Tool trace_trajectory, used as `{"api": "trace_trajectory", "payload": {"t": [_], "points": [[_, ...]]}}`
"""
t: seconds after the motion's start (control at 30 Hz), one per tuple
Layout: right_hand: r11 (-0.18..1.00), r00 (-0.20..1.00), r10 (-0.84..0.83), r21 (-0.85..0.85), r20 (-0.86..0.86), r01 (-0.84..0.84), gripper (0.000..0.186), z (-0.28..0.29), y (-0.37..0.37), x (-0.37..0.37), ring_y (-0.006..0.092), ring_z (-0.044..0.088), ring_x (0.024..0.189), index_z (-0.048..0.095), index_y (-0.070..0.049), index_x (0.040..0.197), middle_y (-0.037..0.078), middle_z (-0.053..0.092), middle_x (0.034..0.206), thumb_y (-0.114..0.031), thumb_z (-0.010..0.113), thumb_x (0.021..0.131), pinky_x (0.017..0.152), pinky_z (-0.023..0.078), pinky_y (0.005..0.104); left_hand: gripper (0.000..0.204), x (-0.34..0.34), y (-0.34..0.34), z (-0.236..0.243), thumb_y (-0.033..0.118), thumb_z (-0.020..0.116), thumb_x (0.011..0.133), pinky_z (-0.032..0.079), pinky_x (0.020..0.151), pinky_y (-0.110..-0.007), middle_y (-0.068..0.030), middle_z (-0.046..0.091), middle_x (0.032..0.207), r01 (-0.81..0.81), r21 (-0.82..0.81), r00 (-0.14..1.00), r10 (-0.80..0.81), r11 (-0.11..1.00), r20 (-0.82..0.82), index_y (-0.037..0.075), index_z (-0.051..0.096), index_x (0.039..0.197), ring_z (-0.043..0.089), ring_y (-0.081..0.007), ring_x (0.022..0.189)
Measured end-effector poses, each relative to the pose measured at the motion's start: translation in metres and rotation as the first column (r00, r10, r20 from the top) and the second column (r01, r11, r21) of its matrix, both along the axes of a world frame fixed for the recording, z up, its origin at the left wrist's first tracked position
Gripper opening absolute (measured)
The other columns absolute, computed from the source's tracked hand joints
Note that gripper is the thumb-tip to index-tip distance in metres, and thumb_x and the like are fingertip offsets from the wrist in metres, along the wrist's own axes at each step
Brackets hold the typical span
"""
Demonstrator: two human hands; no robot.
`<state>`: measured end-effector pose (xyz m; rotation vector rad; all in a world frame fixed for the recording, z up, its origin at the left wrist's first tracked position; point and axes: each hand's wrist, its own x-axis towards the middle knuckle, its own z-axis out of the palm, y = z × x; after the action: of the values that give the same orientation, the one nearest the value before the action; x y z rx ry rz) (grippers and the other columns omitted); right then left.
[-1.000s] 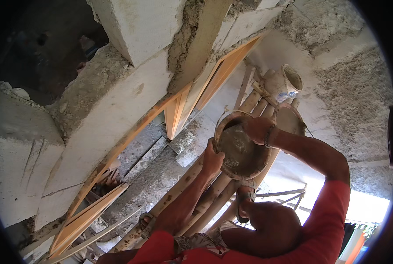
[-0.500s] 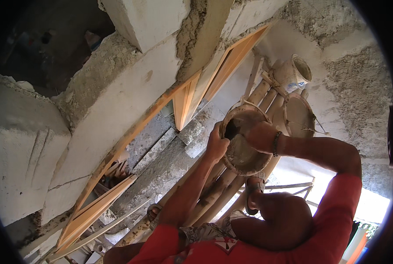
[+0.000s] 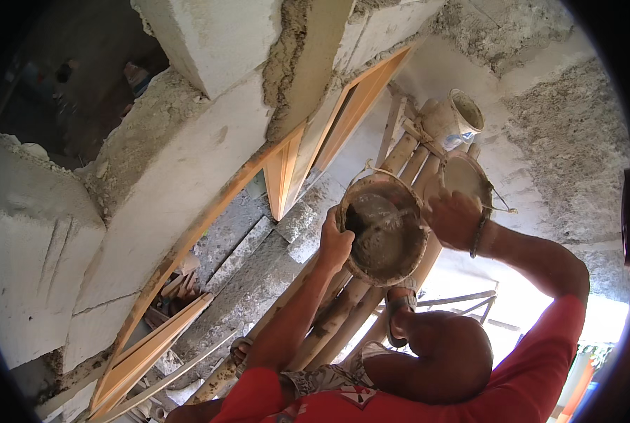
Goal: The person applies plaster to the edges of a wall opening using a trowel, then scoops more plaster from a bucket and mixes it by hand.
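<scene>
My left hand [image 3: 335, 244] is closed on the rim of a mortar-smeared bucket [image 3: 418, 259], its mouth facing me. Grey wet mortar [image 3: 385, 224] lies inside, with a dark hollow near the left hand. My right hand [image 3: 457, 220], a dark bracelet at its wrist, is at the bucket's right rim, in front of a second bucket. Its fingers are blurred, and whether they touch the rim or hold anything I cannot tell. That second bucket [image 3: 468, 175] has a wire handle and grey content.
Round bamboo or timber poles [image 3: 348, 308] form the platform under my feet, with gaps between them. A whitish bucket [image 3: 453, 120] stands at its far end. To the left rises a block wall [image 3: 188, 166] with a wooden frame [image 3: 284, 173]. Rubble and boards [image 3: 251, 282] lie below.
My right hand has come out of the mortar bucket and moved right, past its rim. The left hand keeps its grip on the bucket. The whole view has shifted slightly.
</scene>
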<state>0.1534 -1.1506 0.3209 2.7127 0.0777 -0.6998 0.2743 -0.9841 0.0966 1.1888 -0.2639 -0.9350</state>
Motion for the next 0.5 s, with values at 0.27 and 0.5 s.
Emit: {"api": "trace_trajectory", "payload": {"t": [0.27, 0.5], "points": [[0.945, 0.935, -0.327, -0.065, -0.138, 0.321, 0.024, -0.096, -0.015, 0.015, 0.028, 0.073, 0.09, 0.068, -0.006, 0.108, 0.011, 0.073, 0.091, -0.016, 0.059, 0.089, 0.072, 0.059, 0.0411, 0.056, -0.02, -0.005, 0.009, -0.012, 0.047, 0.069, 0.046, 0.099, -0.034, -0.0159, 0.063, 0.112, -0.077, 0.001, 0.99, 0.076, 0.997, 0.119, -0.004, 0.051, 0.125, 0.061, -0.0233, 0.108], [0.988, 0.846, -0.152, -0.058, -0.511, 0.142, 0.02, -0.103, -0.028, 0.035, 0.0309, 0.073, 0.087, 0.075, -0.007, 0.094, 0.016, 0.073, 0.088, -0.017, 0.063, 0.082, 0.073, 0.058, 0.0429, 0.059, -0.008, 0.007, 0.005, -0.013, 0.046, 0.068, 0.045, 0.099, -0.031, -0.0131, 0.062, 0.114, -0.091, 0.02, 0.995, 0.09, 0.996, 0.043, -0.006, 0.053, 0.126, 0.059, -0.02, 0.108]]}}
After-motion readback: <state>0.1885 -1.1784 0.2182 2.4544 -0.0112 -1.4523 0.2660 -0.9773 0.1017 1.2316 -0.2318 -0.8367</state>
